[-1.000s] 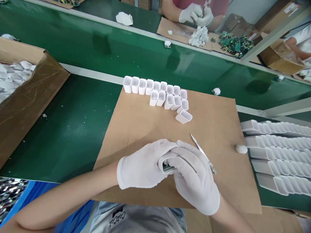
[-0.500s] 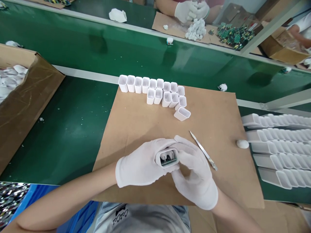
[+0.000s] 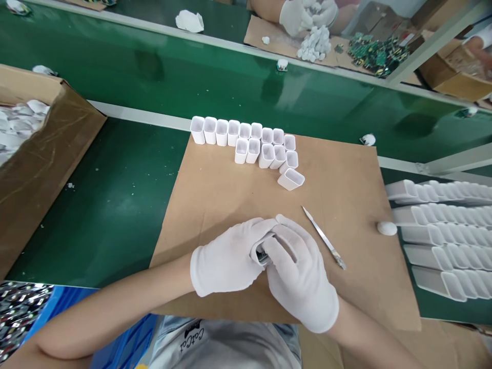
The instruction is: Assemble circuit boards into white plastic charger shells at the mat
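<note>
My left hand (image 3: pixel 228 261), in a white glove, is closed around a small white plastic casing (image 3: pixel 254 252) above the cardboard sheet. The casing's open end faces up toward me, with part of a circuit board inside. Gloved too, my right hand (image 3: pixel 303 279) has its fingers bent over that opening and pressed on the casing, covering much of it. A slim pointed metal tool (image 3: pixel 323 236), like tweezers, lies on the cardboard right of my hands. Beyond them stand several open white casings (image 3: pixel 266 156) in two rows, with one tilted casing (image 3: pixel 289 180) in front.
The cardboard sheet (image 3: pixel 215 192) covers the green table. Rows of white casings (image 3: pixel 434 256) and a white rounded piece (image 3: pixel 386 228) lie at right. A carton (image 3: pixel 49 154) of white parts stands left. Beyond the green partition (image 3: pixel 172 77), a co-worker's gloved hands (image 3: pixel 307 18) handle small white pieces.
My right hand's fingers have moved left over the casing's open end, hiding much of the board that showed before. The casing stays in my left hand. The whole view has shifted slightly.
</note>
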`<control>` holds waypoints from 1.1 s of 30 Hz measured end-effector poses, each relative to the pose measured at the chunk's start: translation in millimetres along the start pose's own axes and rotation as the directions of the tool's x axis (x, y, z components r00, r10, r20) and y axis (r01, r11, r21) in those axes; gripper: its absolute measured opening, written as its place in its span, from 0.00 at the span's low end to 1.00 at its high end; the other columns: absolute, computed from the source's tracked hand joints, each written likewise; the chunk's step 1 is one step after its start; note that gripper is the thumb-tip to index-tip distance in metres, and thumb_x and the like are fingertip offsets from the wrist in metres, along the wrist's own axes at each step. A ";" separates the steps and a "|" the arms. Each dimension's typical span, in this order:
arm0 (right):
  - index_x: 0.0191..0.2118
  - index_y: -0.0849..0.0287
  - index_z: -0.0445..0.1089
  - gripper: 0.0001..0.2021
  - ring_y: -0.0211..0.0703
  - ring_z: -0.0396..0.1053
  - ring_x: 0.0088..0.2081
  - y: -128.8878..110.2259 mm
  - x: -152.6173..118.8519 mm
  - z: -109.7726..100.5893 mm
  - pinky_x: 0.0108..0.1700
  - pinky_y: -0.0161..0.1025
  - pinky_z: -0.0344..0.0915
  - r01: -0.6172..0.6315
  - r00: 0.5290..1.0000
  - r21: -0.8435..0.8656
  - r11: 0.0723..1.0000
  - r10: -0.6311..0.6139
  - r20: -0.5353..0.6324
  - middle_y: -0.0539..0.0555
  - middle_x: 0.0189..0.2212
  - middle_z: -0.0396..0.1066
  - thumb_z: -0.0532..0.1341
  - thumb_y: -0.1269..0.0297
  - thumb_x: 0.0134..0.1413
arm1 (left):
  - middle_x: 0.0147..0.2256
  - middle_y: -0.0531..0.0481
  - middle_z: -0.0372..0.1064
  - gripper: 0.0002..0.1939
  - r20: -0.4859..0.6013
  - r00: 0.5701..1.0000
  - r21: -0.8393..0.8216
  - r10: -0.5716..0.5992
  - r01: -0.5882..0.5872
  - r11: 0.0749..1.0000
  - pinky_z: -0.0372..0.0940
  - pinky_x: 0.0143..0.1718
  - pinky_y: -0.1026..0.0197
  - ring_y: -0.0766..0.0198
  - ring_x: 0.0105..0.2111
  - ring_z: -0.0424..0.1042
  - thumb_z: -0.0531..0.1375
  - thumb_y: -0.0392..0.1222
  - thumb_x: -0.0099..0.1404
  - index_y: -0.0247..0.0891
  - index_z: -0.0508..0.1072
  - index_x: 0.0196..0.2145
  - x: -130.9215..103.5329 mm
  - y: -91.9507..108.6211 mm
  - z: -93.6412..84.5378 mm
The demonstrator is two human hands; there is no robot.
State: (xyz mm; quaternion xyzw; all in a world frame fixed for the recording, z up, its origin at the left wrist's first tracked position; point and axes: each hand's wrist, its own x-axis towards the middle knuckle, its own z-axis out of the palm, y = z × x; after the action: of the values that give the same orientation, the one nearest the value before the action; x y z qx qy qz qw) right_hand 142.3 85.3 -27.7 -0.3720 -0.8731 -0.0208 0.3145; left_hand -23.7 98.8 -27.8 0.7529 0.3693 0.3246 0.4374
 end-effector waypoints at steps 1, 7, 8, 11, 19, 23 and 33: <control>0.44 0.63 0.65 0.19 0.60 0.64 0.52 -0.8 -1.0 0.7 0.44 0.56 0.73 -0.003 1.000 -0.022 1.000 0.003 0.007 0.61 0.43 0.65 0.53 0.87 0.49 | 0.40 0.48 0.68 0.18 -0.008 1.000 -0.006 0.005 -0.005 1.000 0.67 0.44 0.55 0.60 0.41 0.70 0.55 0.27 0.59 0.40 0.62 0.46 0.4 0.0 0.3; 0.48 0.63 0.62 0.20 0.61 0.66 0.53 0.6 -6.5 -1.1 0.47 0.62 0.72 -0.080 0.995 0.227 0.971 0.090 -0.031 0.62 0.45 0.67 0.58 0.82 0.47 | 0.37 0.52 0.70 0.07 0.028 0.996 -0.072 -0.086 0.088 0.993 0.66 0.40 0.58 0.62 0.37 0.71 0.58 0.34 0.63 0.41 0.66 0.39 9.2 12.9 -3.2; 0.48 0.62 0.62 0.21 0.60 0.67 0.52 1.2 -7.1 -1.4 0.47 0.62 0.72 -0.091 0.992 0.272 0.958 0.111 -0.057 0.62 0.45 0.68 0.59 0.82 0.48 | 0.37 0.53 0.70 0.05 0.023 0.996 -0.092 -0.086 0.088 0.992 0.66 0.40 0.58 0.62 0.37 0.70 0.58 0.35 0.64 0.41 0.66 0.39 10.1 14.8 -3.6; 0.47 0.59 0.63 0.21 0.57 0.69 0.50 2.2 -7.6 -1.3 0.47 0.62 0.72 -0.100 0.977 0.359 0.928 0.160 -0.142 0.60 0.45 0.69 0.61 0.82 0.47 | 0.37 0.54 0.69 0.07 0.019 0.997 -0.121 -0.077 0.079 0.990 0.65 0.40 0.58 0.63 0.37 0.69 0.58 0.34 0.64 0.42 0.67 0.39 9.9 16.6 -4.2; 0.45 0.61 0.65 0.20 0.61 0.68 0.51 1.2 -1.6 -3.0 0.41 0.61 0.74 -0.051 0.989 0.213 0.976 0.079 -0.124 0.62 0.45 0.65 0.59 0.85 0.45 | 0.36 0.54 0.68 0.10 -0.021 0.998 -0.126 -0.052 0.049 0.991 0.66 0.39 0.61 0.64 0.36 0.69 0.60 0.30 0.60 0.40 0.67 0.39 5.6 14.2 -6.7; 0.46 0.63 0.64 0.20 0.60 0.66 0.51 -1.6 -0.2 -2.3 0.43 0.59 0.74 -0.029 0.995 0.175 0.984 0.045 -0.091 0.62 0.45 0.61 0.57 0.85 0.45 | 0.40 0.51 0.70 0.13 0.001 1.000 -0.078 0.018 -0.018 0.997 0.66 0.41 0.59 0.63 0.38 0.70 0.57 0.29 0.61 0.39 0.67 0.43 5.5 10.9 -5.0; 0.45 0.61 0.66 0.24 0.61 0.65 0.51 -7.4 -0.1 3.7 0.42 0.58 0.73 -0.066 0.997 0.098 0.993 0.069 -0.031 0.62 0.48 0.61 0.54 0.87 0.41 | 0.38 0.51 0.68 0.15 -0.034 0.999 0.008 0.010 -0.010 1.000 0.66 0.40 0.58 0.63 0.37 0.69 0.53 0.26 0.59 0.39 0.66 0.42 1.5 7.8 -1.7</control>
State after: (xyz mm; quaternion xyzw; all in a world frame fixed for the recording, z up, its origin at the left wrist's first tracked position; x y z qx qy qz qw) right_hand 135.5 80.9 -29.2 -0.3852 -0.8544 0.0261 0.3477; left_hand -22.2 98.1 -19.9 0.7507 0.3742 0.3383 0.4266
